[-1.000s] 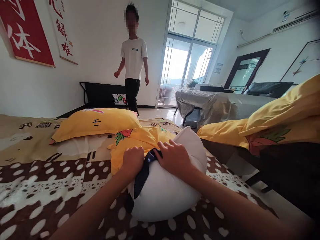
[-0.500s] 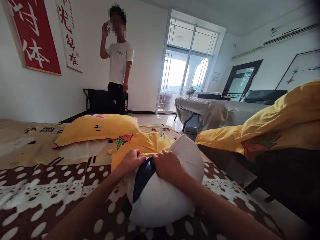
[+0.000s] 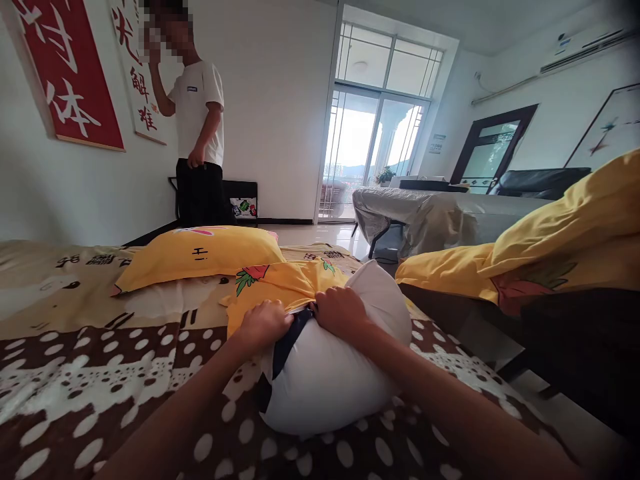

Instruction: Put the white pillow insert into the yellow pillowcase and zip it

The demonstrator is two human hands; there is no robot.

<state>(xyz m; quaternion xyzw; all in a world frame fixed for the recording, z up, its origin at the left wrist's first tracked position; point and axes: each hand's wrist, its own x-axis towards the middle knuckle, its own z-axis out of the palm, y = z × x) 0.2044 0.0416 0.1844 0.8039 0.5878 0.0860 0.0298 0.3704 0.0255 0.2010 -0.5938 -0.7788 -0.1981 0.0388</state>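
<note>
While the smooth, rounded white pillow [image 3: 335, 390] bulges, left hand [image 3: 265, 325] and right hand [image 3: 343, 312] have fingers clamped on wrinkled yellow pillowcase [image 3: 280, 283] beyond the pillow.

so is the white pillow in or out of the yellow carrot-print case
Mostly out: the white pillow bulges uncovered, with the yellow case bunched beyond it. Cannot tell whether any part is inside.
</note>
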